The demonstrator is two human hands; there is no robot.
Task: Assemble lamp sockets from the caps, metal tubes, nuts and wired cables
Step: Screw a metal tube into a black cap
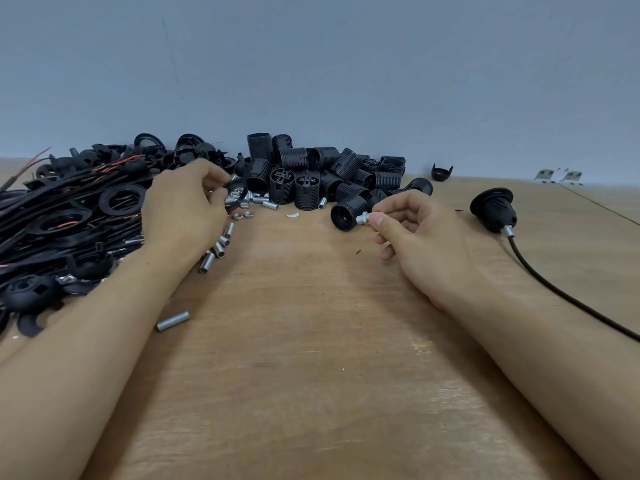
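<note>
Pinching a nutted metal tube (364, 218) near the table's (311, 358) middle, the right hand (412, 233) should hold it level while the left hand (187, 209), fingers curled on a dark piece (231, 184) beside the loose nuts (242, 214), fetches the next part from the far-left pile.

Wooden tabletop (311, 341); blue-grey wall (346, 64) behind; small metal brackets (558, 176) far right by wall.
</note>
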